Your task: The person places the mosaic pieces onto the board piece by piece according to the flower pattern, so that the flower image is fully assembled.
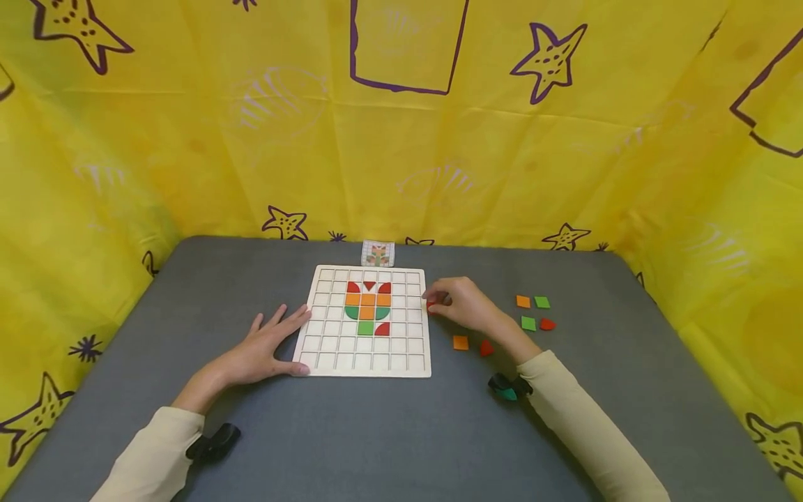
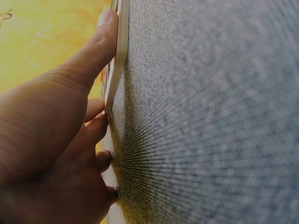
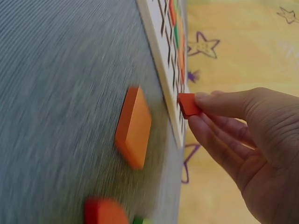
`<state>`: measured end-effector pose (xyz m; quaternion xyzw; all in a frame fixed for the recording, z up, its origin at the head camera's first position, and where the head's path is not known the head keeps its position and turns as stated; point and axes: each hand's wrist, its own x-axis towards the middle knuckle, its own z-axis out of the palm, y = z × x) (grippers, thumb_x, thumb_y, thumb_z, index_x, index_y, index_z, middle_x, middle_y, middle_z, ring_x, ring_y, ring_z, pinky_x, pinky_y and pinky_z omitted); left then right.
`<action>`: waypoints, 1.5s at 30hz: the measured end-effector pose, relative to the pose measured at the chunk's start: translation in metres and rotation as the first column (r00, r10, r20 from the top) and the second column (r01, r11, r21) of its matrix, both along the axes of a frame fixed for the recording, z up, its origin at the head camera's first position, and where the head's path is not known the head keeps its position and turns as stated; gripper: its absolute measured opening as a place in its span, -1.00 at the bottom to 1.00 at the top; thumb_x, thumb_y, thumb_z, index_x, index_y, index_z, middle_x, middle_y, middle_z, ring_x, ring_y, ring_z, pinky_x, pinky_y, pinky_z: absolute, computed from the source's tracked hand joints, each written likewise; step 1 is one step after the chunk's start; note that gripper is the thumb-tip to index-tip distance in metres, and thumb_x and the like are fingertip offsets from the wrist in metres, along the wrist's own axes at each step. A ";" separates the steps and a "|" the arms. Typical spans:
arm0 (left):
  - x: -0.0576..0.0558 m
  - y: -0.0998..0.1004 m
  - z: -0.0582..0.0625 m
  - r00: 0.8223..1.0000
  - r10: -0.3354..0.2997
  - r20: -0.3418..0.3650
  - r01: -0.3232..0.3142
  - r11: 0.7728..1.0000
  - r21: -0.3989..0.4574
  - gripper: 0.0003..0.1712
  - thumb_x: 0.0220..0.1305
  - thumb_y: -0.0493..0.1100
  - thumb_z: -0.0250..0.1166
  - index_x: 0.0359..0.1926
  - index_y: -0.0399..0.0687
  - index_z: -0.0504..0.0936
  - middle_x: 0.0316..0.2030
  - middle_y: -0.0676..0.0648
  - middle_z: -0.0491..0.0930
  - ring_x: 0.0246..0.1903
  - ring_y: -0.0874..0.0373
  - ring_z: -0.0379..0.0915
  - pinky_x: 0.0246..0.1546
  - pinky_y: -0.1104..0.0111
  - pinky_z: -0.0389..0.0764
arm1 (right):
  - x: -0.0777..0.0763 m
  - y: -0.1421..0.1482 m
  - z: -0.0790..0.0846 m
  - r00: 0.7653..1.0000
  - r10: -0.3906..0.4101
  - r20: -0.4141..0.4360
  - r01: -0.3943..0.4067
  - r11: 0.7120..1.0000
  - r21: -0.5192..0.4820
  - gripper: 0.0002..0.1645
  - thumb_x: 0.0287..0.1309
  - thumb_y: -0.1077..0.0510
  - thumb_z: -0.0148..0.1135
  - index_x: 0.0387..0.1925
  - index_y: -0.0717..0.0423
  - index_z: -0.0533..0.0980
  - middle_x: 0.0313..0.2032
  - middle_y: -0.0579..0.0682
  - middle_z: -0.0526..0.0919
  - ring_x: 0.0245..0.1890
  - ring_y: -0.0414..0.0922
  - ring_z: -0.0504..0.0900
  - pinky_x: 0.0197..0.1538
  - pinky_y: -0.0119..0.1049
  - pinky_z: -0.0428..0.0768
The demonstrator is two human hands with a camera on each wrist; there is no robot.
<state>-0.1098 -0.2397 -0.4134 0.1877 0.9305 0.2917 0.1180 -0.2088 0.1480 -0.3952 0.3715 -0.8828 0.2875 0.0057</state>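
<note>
A white square grid board [image 1: 401,355] lies on the grey table, with red, orange and green tiles set in its cells. The tiles form a pattern in its upper middle. My left hand [image 1: 257,352] rests at the board's left side, fingers spread, thumb on the near left corner; in the left wrist view the thumb [image 2: 100,44] lies along the board's edge. Just off the board's right edge, my right hand [image 1: 464,307] pinches a small red tile [image 3: 188,105] between thumb and fingertips. The right wrist view shows that tile overlapping the board's edge.
A small pattern card [image 1: 378,254] stands behind the board. Right of the board lie loose tiles: an orange square [image 1: 461,343], a red piece [image 1: 486,348], another orange square [image 1: 523,301], two green squares [image 1: 528,323] and a red rounded piece [image 1: 548,325]. Yellow cloth [image 1: 401,153] hangs around the table.
</note>
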 end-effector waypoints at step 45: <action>0.000 -0.001 -0.002 1.000 0.001 0.009 -0.001 1.000 0.011 0.21 -0.02 0.28 0.46 0.52 -0.09 0.08 0.52 -0.21 -0.04 0.46 -0.41 -0.38 0.30 -0.32 -0.46 | 0.018 -0.122 -0.008 0.976 0.175 0.131 -0.161 0.981 -0.111 -0.80 0.11 0.30 0.40 -0.18 0.23 0.68 -0.34 -0.03 0.73 -0.39 -0.24 0.64 -0.25 -0.50 0.58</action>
